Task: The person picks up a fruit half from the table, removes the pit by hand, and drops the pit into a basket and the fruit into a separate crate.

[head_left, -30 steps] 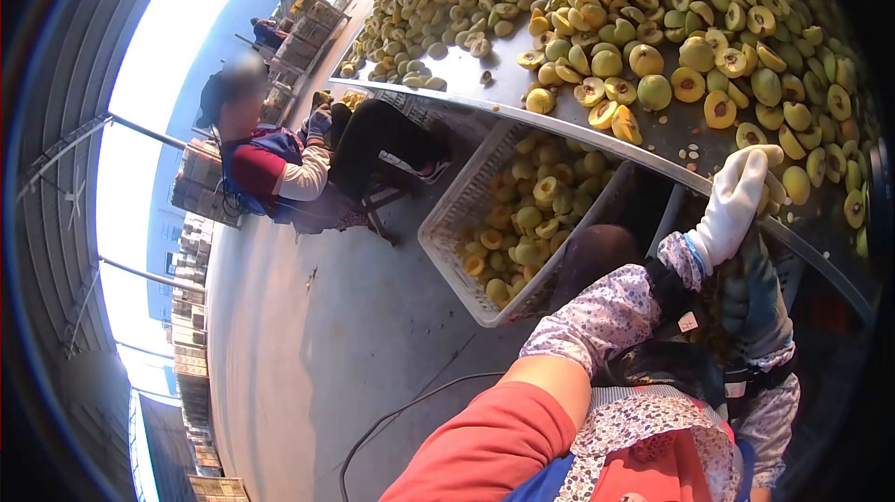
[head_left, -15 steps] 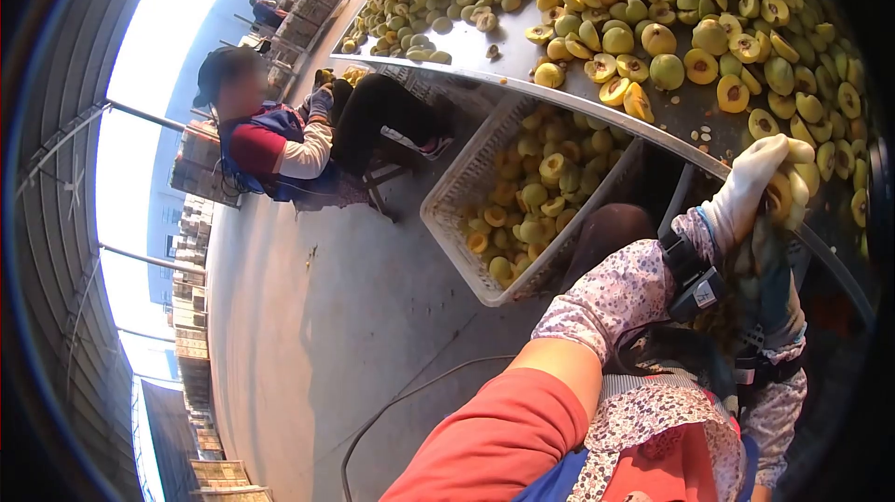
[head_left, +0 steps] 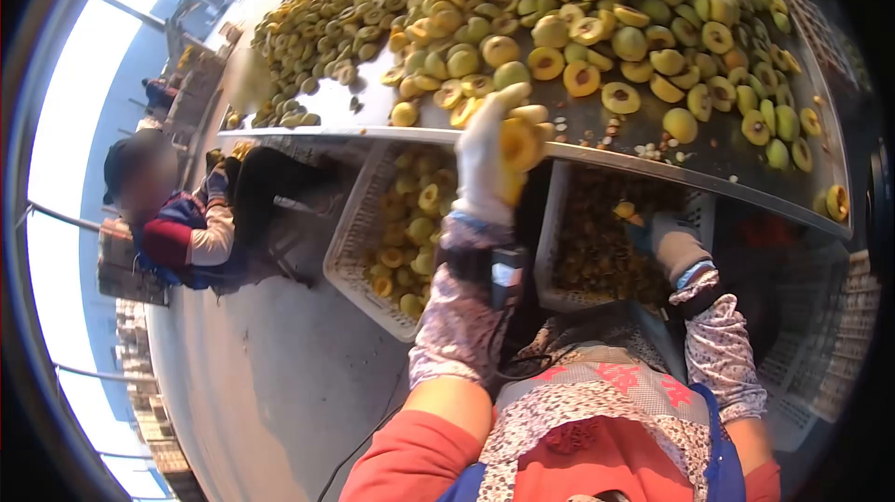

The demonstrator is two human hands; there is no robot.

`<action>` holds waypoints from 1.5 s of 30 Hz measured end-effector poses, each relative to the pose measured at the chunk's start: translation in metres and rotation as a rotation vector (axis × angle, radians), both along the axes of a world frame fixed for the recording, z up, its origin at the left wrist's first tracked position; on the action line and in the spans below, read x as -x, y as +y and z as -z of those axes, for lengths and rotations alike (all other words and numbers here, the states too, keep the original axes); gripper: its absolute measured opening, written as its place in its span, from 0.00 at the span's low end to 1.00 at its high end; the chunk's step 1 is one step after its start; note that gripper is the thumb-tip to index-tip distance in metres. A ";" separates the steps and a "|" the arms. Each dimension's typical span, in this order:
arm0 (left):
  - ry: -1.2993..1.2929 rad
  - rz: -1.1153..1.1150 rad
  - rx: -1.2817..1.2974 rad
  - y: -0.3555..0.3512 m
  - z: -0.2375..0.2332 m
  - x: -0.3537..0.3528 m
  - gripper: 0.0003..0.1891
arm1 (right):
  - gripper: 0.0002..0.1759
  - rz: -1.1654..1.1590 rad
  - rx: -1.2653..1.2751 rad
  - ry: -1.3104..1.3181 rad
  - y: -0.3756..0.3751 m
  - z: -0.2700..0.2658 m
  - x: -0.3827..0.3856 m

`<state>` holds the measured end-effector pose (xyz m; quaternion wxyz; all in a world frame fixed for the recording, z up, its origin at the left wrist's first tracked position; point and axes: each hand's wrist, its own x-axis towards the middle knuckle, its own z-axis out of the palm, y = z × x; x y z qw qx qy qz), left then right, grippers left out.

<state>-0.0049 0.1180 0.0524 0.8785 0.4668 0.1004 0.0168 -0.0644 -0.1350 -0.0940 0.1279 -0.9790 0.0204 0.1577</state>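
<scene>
My left hand [head_left: 481, 166], in a white glove, is raised at the table's near edge with its fingers curled round a peach half [head_left: 521, 145], the cut face showing. My right hand [head_left: 678, 247], in a greyish glove with blue-green at the fingers, is lower down over a crate [head_left: 564, 301] full of dark brown bits. Its fingers look closed, but what they hold is blurred. A small orange piece [head_left: 627, 212] shows just off those fingertips. Halved peaches [head_left: 583, 79] lie heaped on the metal table [head_left: 597, 120] beyond my left hand.
A white crate of peach halves [head_left: 347, 271] stands under the table, left of my legs. Further left a co-worker [head_left: 200, 222] sits holding something. Stacked crates [head_left: 820, 334] are at the right. A cable [head_left: 359, 446] runs across the floor.
The view has swung right, bringing the brown-filled crate into sight. My hands have moved apart; the right is now over that crate. My left hand still grips a peach half.
</scene>
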 end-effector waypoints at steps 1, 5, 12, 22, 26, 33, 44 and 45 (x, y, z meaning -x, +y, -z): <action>-0.046 0.047 -0.049 0.031 0.005 0.001 0.15 | 0.23 0.021 -0.076 -0.023 0.001 -0.010 0.004; 0.175 -0.277 -0.805 0.136 0.024 0.003 0.19 | 0.22 0.054 -0.268 -0.017 0.024 -0.068 0.007; 0.118 -0.231 -1.567 0.129 -0.001 -0.037 0.25 | 0.19 0.171 -0.290 -0.104 0.023 -0.082 0.004; 0.136 0.069 -1.586 0.069 0.052 -0.106 0.30 | 0.13 0.109 -0.218 -0.373 0.002 -0.060 0.013; 0.187 0.058 -1.575 0.054 0.041 -0.098 0.26 | 0.12 0.081 -0.344 -0.376 0.000 -0.058 0.017; 0.224 0.095 -1.394 0.058 0.039 -0.103 0.31 | 0.11 0.065 -0.289 -0.330 0.000 -0.071 0.018; 0.250 0.238 -1.453 0.037 0.042 -0.106 0.25 | 0.08 0.065 -0.378 -0.427 0.020 -0.079 0.009; 0.258 0.256 -1.450 0.036 0.040 -0.104 0.21 | 0.08 0.090 -0.375 -0.479 0.020 -0.077 0.008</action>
